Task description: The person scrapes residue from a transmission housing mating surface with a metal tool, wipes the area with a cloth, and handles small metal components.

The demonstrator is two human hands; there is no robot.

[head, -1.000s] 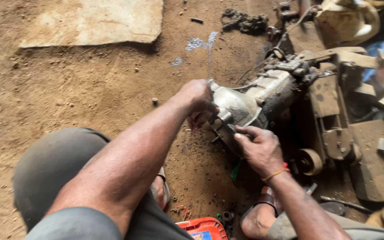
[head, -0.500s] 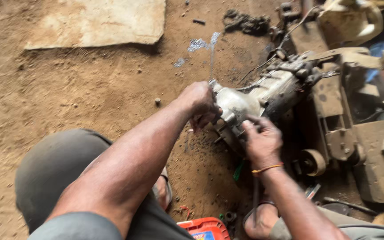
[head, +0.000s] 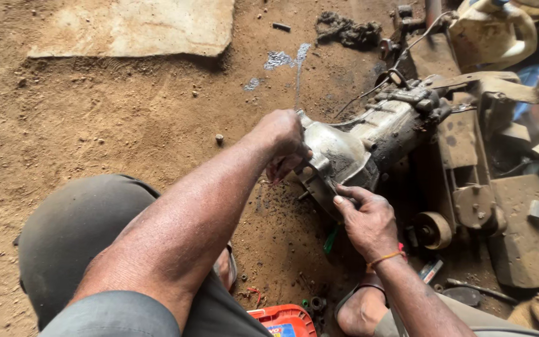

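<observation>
The left hand (head: 284, 138) is closed around the rounded end of a greasy metal gearbox housing (head: 350, 150) lying on the dirt floor (head: 107, 118). Just below it, the right hand (head: 369, 221) pinches a thin dark tool (head: 324, 180) against the housing's rim, fingers curled tight. An orange plastic container (head: 284, 320) sits near the right wrist.

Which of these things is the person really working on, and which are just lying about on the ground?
In hand:
- greasy grey metal gearbox housing, touched by both hands
- left hand at its rim
- right hand, pressing a thin dark tool whose kind I cannot tell

Lying about:
- flat pale stone slab
- red plastic container
- rusty brown metal frame
- cream plastic jug
</observation>
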